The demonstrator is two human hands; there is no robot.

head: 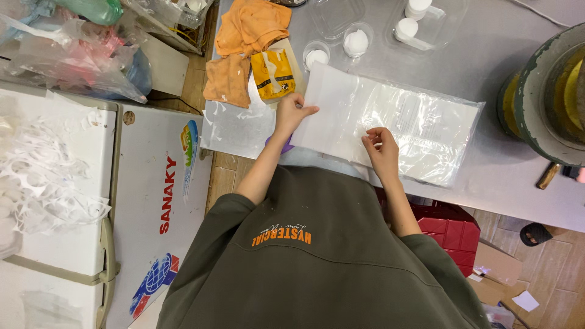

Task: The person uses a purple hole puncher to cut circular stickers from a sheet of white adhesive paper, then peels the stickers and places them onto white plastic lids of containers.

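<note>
Beside the grey table (518,176), at the right picture edge: large round green-and-yellow drum (548,91), cut off, far side out of view. At the table's top edge: clear plastic tray (426,27) holding white caps, cropped by the upper border; another clear lid (335,15) cropped likewise. On the table: contents of the clear plastic bag (420,131) blurred behind the film, not readable. Left hand (291,113) fingertips tucked behind the white sheet (338,116), hidden. Purple object (271,145) under the left wrist, mostly covered, kind not tellable. Below the table: red crate (451,228), partly hidden by the person's shoulder
</note>
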